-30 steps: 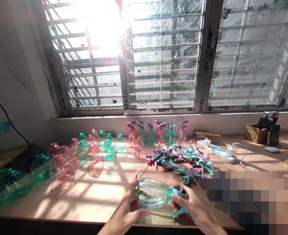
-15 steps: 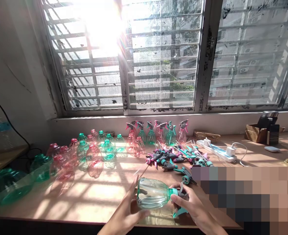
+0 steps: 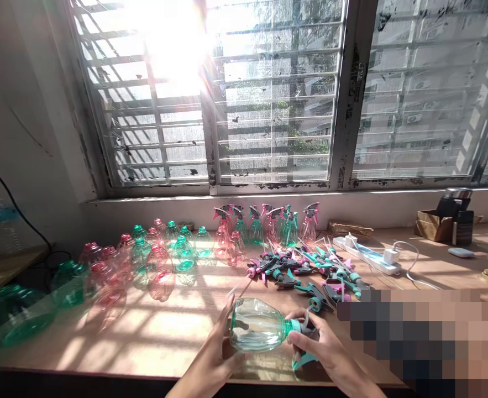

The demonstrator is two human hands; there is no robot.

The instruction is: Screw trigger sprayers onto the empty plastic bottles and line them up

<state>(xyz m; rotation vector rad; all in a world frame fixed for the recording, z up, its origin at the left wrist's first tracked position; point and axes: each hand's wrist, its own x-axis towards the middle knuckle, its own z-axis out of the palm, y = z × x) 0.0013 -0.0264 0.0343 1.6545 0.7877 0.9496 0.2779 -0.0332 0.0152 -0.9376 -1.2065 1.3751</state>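
Observation:
A clear green spray bottle (image 3: pixel 258 326) lies on its side in the air above the table's front edge, its base to the left. My left hand (image 3: pixel 215 348) is closed round the base end. At the neck, my right hand (image 3: pixel 320 340) grips the teal collar of a grey and teal trigger sprayer (image 3: pixel 304 359), which sits on the bottle's mouth. Part of the sprayer is hidden by my right fingers. Just beyond my hands lies a heap of loose trigger sprayers (image 3: pixel 287 268) in pink, teal and grey, with thin tubes.
Open green and pink bottles (image 3: pixel 184 251) stand at the left. Bottles with sprayers fitted (image 3: pixel 255 226) line the window wall. A white power strip (image 3: pixel 368 255) and a cardboard box (image 3: pixel 433 225) are at the right. A blurred-out patch covers the lower right.
The bottle's base has shifted slightly left and up, with my left hand's fingers closer about it. My right hand stays at the neck. The blurred patch at the right has moved a little.

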